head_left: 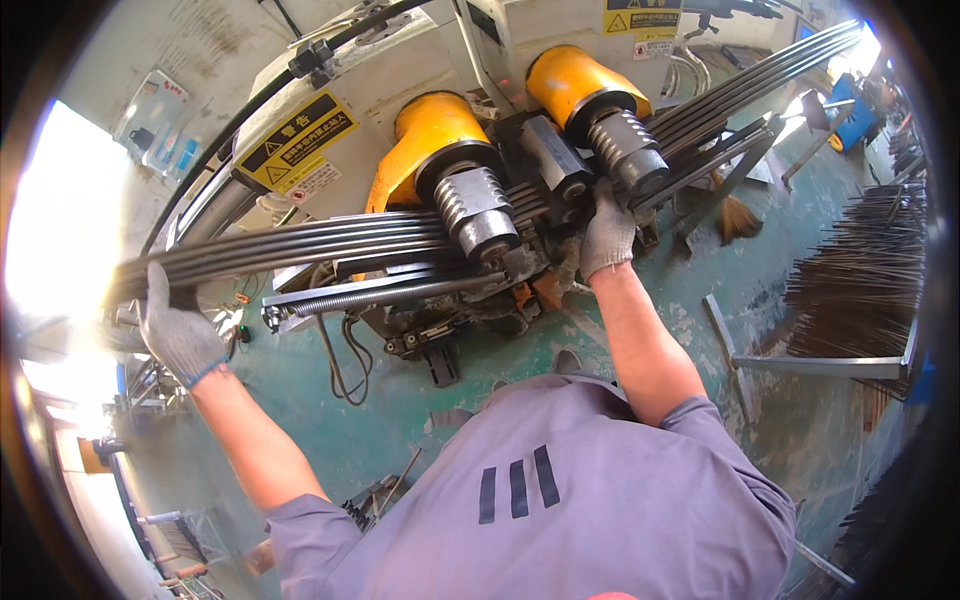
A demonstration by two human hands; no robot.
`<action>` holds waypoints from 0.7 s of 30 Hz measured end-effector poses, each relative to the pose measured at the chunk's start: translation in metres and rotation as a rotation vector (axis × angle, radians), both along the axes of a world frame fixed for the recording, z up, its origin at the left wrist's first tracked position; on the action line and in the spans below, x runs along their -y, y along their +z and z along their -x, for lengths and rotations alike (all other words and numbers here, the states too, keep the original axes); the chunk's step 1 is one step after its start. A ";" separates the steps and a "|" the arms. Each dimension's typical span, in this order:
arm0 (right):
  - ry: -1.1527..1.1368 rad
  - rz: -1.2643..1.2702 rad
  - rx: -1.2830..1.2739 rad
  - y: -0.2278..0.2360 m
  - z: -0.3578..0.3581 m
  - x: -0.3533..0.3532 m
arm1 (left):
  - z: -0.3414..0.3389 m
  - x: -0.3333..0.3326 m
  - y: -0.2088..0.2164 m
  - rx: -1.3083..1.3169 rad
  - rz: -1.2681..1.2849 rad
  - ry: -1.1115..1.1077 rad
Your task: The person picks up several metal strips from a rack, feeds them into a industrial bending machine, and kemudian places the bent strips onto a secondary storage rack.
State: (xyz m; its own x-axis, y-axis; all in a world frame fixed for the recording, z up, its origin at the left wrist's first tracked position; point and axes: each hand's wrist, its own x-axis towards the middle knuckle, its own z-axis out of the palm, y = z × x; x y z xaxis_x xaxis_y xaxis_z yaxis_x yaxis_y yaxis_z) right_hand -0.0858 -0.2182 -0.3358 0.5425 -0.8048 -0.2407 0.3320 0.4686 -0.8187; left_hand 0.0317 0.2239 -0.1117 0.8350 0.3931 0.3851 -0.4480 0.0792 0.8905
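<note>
A bundle of long dark metal rods [330, 238] runs across the bending machine, passing behind its ridged steel rollers. My left hand [180, 330], in a grey knit glove, is closed round the rods toward their left end, its thumb up on the near side. Also gloved, my right hand [608, 235] reaches between the left ridged roller [472, 212] and the right ridged roller [628, 148]. It touches the machine beside a dark steel block [552, 152]; most of its fingers are hidden, so its grip cannot be made out.
Two yellow housings [440, 125] carry the rollers. A spring-covered bar [390, 292] juts out on the near side. Cables [340, 370] hang below. At right, many thin rods [865, 270] lie stacked on a metal rack [820, 367]; a broom [738, 215] stands farther back.
</note>
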 end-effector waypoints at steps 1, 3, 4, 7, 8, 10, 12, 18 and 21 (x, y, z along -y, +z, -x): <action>0.010 -0.042 0.024 0.005 -0.002 -0.001 | 0.000 0.009 0.014 0.039 -0.051 -0.019; 0.012 -0.117 0.061 0.012 -0.006 0.004 | -0.006 0.033 0.033 0.108 -0.145 -0.075; 0.036 -0.059 0.050 0.010 -0.009 0.008 | -0.003 0.044 0.047 0.087 -0.184 -0.099; 0.091 -0.002 0.123 -0.021 -0.024 0.035 | -0.003 0.087 0.072 0.052 -0.272 -0.208; 0.089 0.025 0.118 -0.026 -0.029 0.040 | -0.005 0.100 0.078 0.068 -0.297 -0.249; 0.087 0.082 0.107 -0.030 -0.034 0.046 | -0.009 0.125 0.091 0.087 -0.438 -0.268; 0.123 0.058 0.150 -0.028 -0.037 0.048 | -0.028 0.134 0.099 0.302 -0.548 -0.298; 0.139 0.105 0.176 -0.028 -0.040 0.052 | -0.016 0.210 0.115 0.394 -0.836 -0.266; 0.145 0.087 0.130 -0.022 -0.034 0.049 | 0.052 0.277 0.117 0.368 -0.753 -0.339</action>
